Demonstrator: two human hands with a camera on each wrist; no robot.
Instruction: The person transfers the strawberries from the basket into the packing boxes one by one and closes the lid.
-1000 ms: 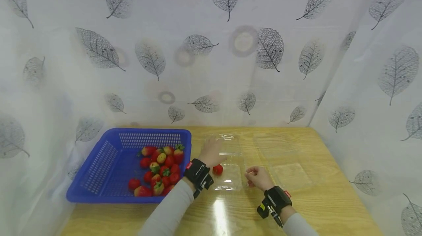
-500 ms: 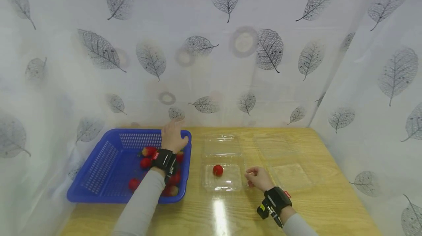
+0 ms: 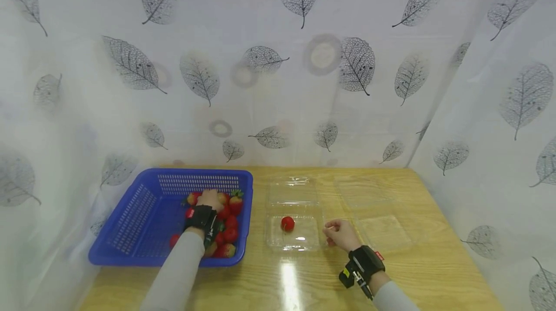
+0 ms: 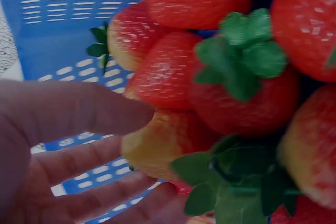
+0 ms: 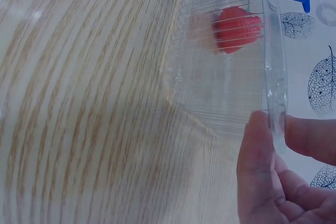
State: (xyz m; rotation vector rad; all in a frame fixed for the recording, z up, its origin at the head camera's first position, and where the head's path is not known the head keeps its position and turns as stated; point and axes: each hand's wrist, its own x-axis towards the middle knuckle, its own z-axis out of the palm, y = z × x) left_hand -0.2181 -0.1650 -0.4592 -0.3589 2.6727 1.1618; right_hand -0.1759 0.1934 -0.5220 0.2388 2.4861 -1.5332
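Note:
My left hand (image 3: 211, 200) reaches down among the strawberries (image 3: 235, 204) in the blue basket (image 3: 143, 233). In the left wrist view its thumb (image 4: 105, 107) and fingers are spread apart at the edge of a yellow-and-red strawberry (image 4: 157, 142); whether they touch it is hard to tell. My right hand (image 3: 342, 235) pinches the right rim of a clear plastic clamshell box (image 5: 275, 72) between thumb and fingers. One red fruit (image 3: 287, 224) with a thin stem lies in that box's base, towards its left side. The box's lid (image 3: 293, 191) lies folded back behind the base.
A second clear clamshell box (image 3: 384, 231) lies open to the right on the wooden table (image 3: 321, 282). White leaf-printed sheeting (image 3: 269, 103) hangs at the back and both sides. The basket's raised wall stands left of the first box.
My left hand has left the clamshell box, swung left over the basket and come down among the strawberries. My right hand keeps its hold on the box rim. The red fruit stays in the box.

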